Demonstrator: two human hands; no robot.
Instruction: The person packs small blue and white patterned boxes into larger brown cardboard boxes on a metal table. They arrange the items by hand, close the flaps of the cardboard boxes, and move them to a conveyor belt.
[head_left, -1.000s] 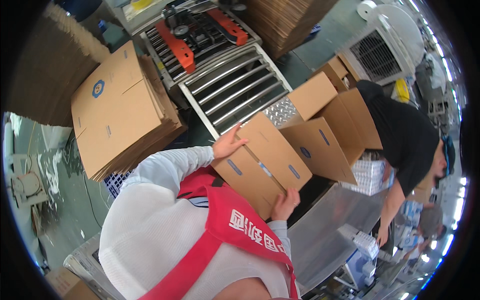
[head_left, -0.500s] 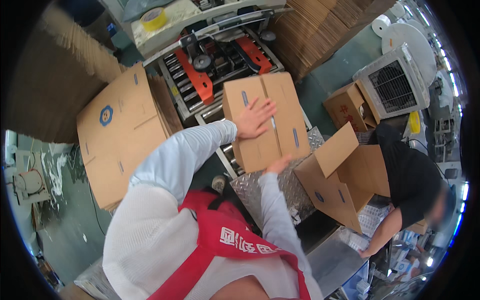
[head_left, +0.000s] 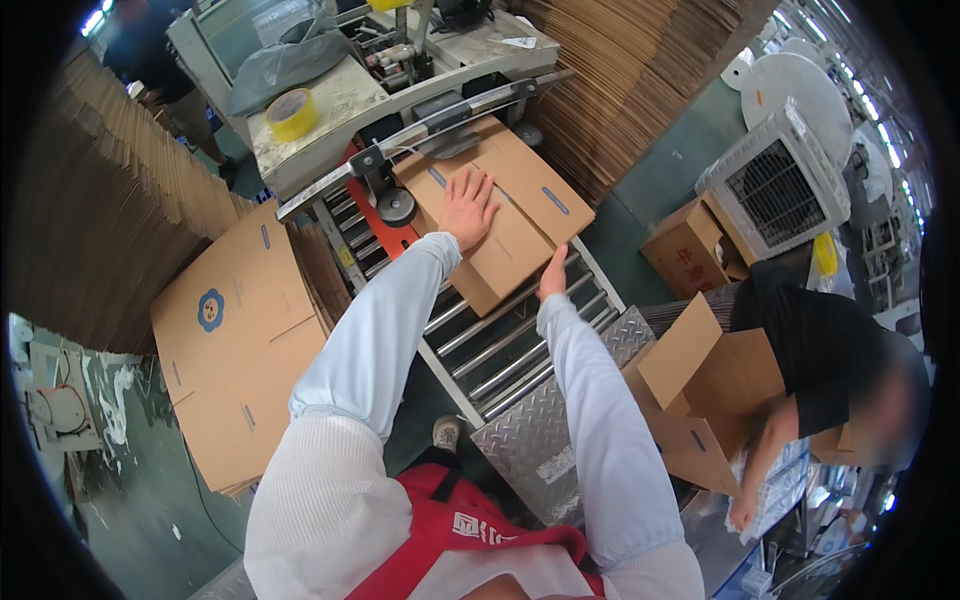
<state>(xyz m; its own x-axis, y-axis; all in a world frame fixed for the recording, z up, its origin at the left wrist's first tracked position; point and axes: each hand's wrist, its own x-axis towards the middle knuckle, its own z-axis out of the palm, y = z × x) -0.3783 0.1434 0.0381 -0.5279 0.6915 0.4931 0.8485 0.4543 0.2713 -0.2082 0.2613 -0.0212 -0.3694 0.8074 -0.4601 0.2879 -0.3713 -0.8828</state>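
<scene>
A closed cardboard box [head_left: 505, 250] sits on the roller conveyor [head_left: 478, 352], its far end under the metal crossbar [head_left: 437, 122] of a carton sealing machine. My left hand [head_left: 467, 208] lies flat on the box top, fingers extended. At the near right edge, my right hand [head_left: 552, 276] is up against the side of the box with its fingers stretched upward, part of it turned from view. Beside the box's left side are a dark guide wheel [head_left: 396, 206] and an orange side guide [head_left: 394, 240].
Flattened cartons [head_left: 235, 330] are stacked to the left, with taller stacks [head_left: 610, 80] behind. A yellow tape roll [head_left: 290, 115] rests on the machine. A treadplate [head_left: 545, 430] adjoins the rollers. At right, a co-worker [head_left: 825, 350] bends beside an open carton [head_left: 690, 445].
The box has slid away from me along the rollers and under the crossbar. Both my hands have moved forward with it. The co-worker's arm and open carton have shifted slightly.
</scene>
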